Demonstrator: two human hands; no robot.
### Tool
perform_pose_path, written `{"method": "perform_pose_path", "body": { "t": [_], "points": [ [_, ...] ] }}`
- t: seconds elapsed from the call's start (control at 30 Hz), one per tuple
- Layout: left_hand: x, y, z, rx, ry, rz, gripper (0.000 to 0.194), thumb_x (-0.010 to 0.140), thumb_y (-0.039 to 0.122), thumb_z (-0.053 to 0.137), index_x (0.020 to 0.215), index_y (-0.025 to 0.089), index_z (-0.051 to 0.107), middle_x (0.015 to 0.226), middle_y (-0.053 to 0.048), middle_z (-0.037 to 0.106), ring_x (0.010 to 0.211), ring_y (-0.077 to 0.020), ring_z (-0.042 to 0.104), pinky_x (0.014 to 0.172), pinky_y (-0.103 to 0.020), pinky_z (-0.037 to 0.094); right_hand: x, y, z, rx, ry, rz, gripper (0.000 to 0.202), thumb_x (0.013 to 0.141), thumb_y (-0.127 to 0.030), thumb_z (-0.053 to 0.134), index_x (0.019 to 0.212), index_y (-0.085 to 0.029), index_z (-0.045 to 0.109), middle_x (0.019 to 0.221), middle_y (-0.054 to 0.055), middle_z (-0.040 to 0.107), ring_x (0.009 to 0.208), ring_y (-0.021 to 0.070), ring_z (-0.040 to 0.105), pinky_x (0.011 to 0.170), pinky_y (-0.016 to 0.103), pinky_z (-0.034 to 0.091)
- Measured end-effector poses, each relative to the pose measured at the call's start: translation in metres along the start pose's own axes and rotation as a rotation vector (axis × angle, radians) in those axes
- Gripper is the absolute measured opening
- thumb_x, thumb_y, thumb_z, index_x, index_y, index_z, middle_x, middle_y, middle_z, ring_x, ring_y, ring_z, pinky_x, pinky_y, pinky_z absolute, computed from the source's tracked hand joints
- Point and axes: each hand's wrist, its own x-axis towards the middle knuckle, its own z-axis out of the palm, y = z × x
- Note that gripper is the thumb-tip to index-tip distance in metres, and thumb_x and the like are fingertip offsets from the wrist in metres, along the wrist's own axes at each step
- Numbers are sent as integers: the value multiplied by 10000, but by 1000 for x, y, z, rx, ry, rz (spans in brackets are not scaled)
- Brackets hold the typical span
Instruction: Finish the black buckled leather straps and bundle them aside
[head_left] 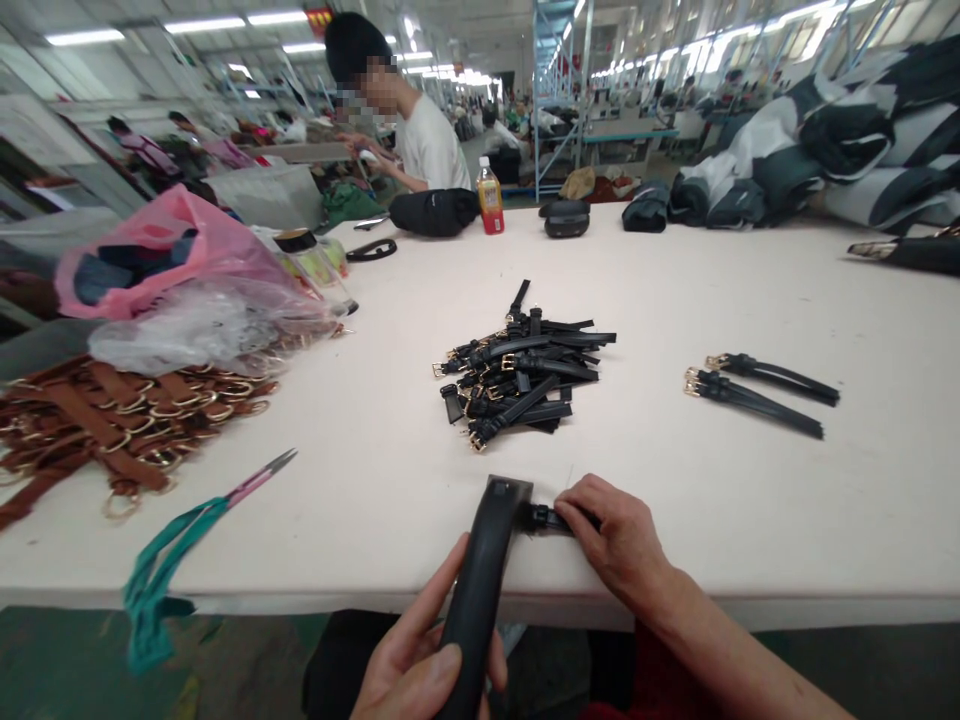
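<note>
My left hand is wrapped around a black handheld tool that looks like a hair clipper, its wide flat head pointing away from me. Pinched in my right hand is a short black buckle strap; its left end meets the tool's head, which hides the buckle. Beyond my hands lies a heap of black buckle straps with gold-coloured buckles. Off to the right, several more black straps lie side by side.
Thread snips with teal cloth-wrapped handles lie at left, near brown straps with metal rings and a pink plastic bag. Along the table's far side stand a drink bottle and black cases. Another person works beyond.
</note>
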Motion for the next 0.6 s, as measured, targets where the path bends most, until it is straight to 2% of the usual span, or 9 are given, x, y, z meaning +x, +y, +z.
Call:
{"method": "perform_pose_path", "body": {
  "t": [0.1,0.27,0.4,0.5,0.6],
  "points": [
    [2,-2,-2,-19,-31,15,806,797,355,600,1455,255,145,739,-119,715,426,-156,620,383,-184,374,-2,-4,-2,49,23,-54,164,902,-248,481,780,-215,586,792,21,617,785,164,557,748,291,389],
    [2,-3,-4,-33,-70,26,758,819,337,587,1451,267,175,748,-120,714,420,-151,618,378,-183,387,-9,-12,-7,96,-30,-179,113,898,-206,484,798,-206,536,825,18,609,817,158,545,802,321,370],
    [3,-4,-5,-31,-95,36,763,810,363,604,1447,279,192,749,-119,714,420,-159,625,372,-187,390,-18,-22,-10,76,-177,-327,67,887,-192,499,831,-206,534,852,7,611,851,155,546,872,363,347],
    [3,-4,-5,-24,-98,43,747,808,370,606,1441,290,217,746,-112,710,421,-160,627,368,-184,384,-27,-29,-14,25,-318,-389,41,864,-188,533,843,-218,549,866,-12,612,857,154,550,999,453,258],
    [2,-4,-4,-23,-90,48,759,805,372,607,1444,288,206,736,-108,708,414,-152,619,358,-176,369,-36,-28,-18,53,-335,-416,50,820,-207,595,848,-231,562,908,-15,606,897,159,556,1077,496,161]
  ]
}}
